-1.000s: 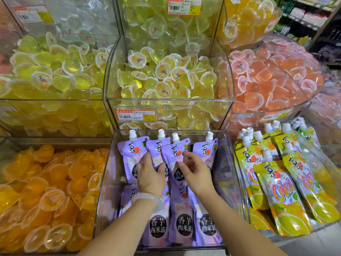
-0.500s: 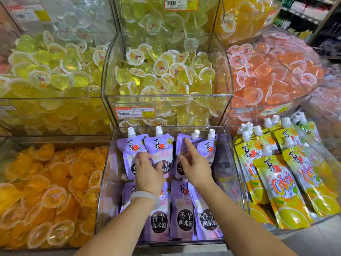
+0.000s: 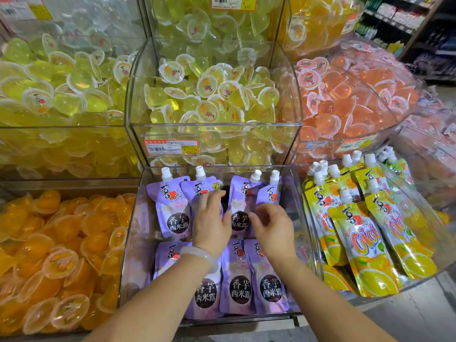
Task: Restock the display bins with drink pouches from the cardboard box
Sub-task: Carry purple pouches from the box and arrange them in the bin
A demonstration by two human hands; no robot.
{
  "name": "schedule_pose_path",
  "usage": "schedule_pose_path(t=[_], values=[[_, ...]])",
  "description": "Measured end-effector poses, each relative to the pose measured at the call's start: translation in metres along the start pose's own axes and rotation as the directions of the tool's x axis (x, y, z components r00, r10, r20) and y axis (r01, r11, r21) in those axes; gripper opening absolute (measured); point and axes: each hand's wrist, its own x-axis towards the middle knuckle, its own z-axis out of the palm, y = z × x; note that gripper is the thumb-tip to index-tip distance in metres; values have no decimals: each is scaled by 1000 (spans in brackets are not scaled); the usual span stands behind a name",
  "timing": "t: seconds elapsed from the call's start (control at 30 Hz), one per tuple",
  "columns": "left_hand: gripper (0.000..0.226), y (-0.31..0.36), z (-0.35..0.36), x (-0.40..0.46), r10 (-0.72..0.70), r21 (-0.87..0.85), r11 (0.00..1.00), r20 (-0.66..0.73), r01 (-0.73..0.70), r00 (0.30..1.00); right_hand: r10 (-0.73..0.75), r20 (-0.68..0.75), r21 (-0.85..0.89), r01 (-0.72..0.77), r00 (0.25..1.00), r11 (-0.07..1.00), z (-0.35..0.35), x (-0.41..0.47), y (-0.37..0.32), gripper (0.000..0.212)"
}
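A clear acrylic bin (image 3: 137, 243) at bottom centre holds purple drink pouches with white caps. Several stand in a back row (image 3: 171, 206), leaning against the rear wall, and three lie in a front row (image 3: 240, 280). A dark gap shows in the middle of the back row. My left hand (image 3: 211, 225), with a pale bangle on its wrist, lies flat on the second back pouch, fingers spread. My right hand (image 3: 272, 230) hovers over the third and fourth back pouches with fingers loosely curled, holding nothing. No cardboard box is in view.
To the right, a bin holds yellow drink pouches (image 3: 357, 240). Orange jelly cups (image 3: 56, 255) fill the bin on the left. Above sit bins of yellow-green jelly cups (image 3: 209, 95) and pink-orange ones (image 3: 345, 90). Store shelves (image 3: 404, 18) stand at the far right.
Both hands spread the back-row pouches sideways, opening a gap in the middle. My right hand has drawn back from the row and curled; my left fingers have stretched forward.
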Motion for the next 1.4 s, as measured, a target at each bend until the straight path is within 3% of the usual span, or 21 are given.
schedule_pose_path(t=[0.07, 0.17, 0.4, 0.53, 0.6, 0.67, 0.73, 0.77, 0.83, 1.0, 1.17, 1.4], values=[[53, 17, 0, 11, 87, 175, 979, 119, -107, 989, -26, 45, -56, 29, 999, 998, 5, 3, -5, 23], [62, 28, 1, 22, 107, 396, 900, 203, -182, 973, -84, 103, -64, 91, 991, 994, 10, 10, -8, 33], [70, 15, 3, 22, 22, 482, 869, 183, -110, 983, -111, 186, -95, 130, 976, 987, 4, 3, -1, 55], [74, 16, -3, 20, 48, 526, 838, 199, -147, 979, -75, 199, -122, 101, 977, 987, 6, 7, -3, 59], [72, 13, -7, 19, 148, 465, 864, 136, -195, 980, -79, 193, -106, 101, 978, 989, 7, 8, -4, 57], [63, 5, -9, 13, 231, 313, 931, -106, -188, 967, -116, 181, -114, 138, 977, 984, 8, 8, -4, 54], [61, -2, -15, 1, -53, 21, 998, -368, 65, 928, -144, 184, -140, 171, 972, 975, 9, 7, -5, 55], [68, -5, -17, -3, -238, -115, 971, -399, 209, 886, -147, 198, -150, 178, 969, 973, 11, 7, -6, 58], [84, -12, -15, -4, -401, -194, 915, -335, 354, 852, -139, 233, -168, 181, 962, 969, 14, 8, -8, 64], [88, -17, -11, 6, -254, 1, 966, -149, 257, 956, -103, 257, -199, 157, 961, 967, 15, 14, -9, 70], [88, -23, -20, 8, -169, 297, 939, -49, 176, 984, -98, 275, -225, 163, 957, 961, 15, 15, -11, 70], [88, -27, -27, 10, -159, 286, 947, 20, 147, 987, -133, 272, -235, 200, 953, 951, 14, 9, -11, 67]])
